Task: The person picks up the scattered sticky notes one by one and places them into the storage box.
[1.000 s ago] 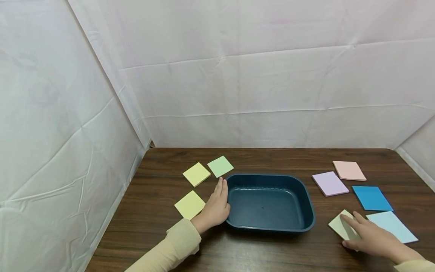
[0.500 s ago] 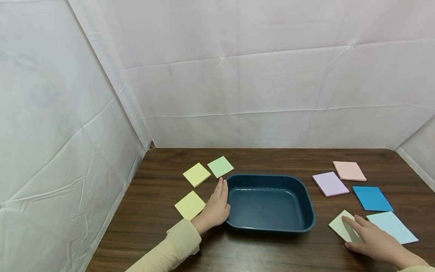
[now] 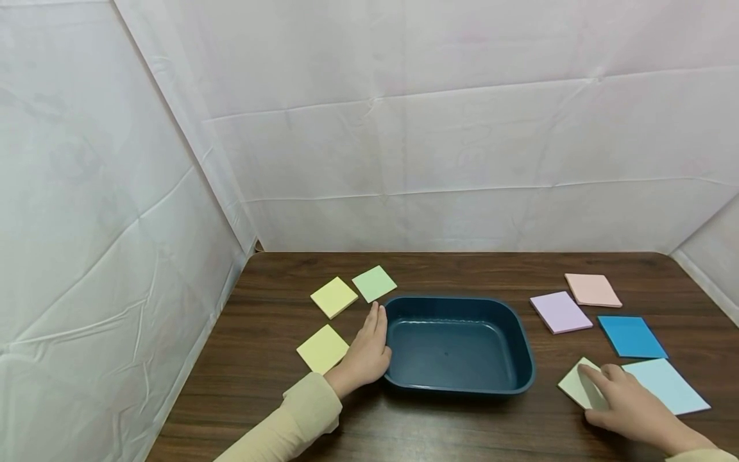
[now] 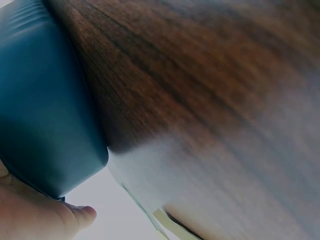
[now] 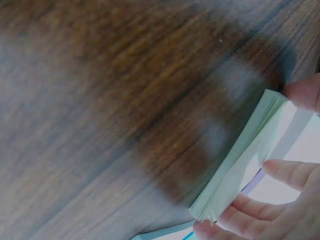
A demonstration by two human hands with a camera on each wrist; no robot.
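Observation:
A dark blue tray (image 3: 458, 299) sits mid-table with nothing in it. My left hand (image 3: 366, 353) lies flat against its left wall with straight fingers; the left wrist view shows the tray wall (image 4: 45, 110) and the hand (image 4: 35, 215) beside it. My right hand (image 3: 626, 401) covers a pale green note pad (image 3: 574, 385) at the front right. In the right wrist view the thumb and fingers pinch that pad (image 5: 240, 165) at opposite edges, and the hand (image 5: 292, 132) holds one edge tilted up off the wood.
Left of the tray lie two yellow pads (image 3: 333, 296) (image 3: 322, 348) and a green pad (image 3: 374, 283). To the right are lilac (image 3: 560, 312), pink (image 3: 592, 290), blue (image 3: 632, 336) and light blue (image 3: 670, 385) pads. White cloth walls enclose the table.
My right hand has drawn back slightly toward me over the pale green pad, fingers curling onto its edges. The left hand and tray have not moved.

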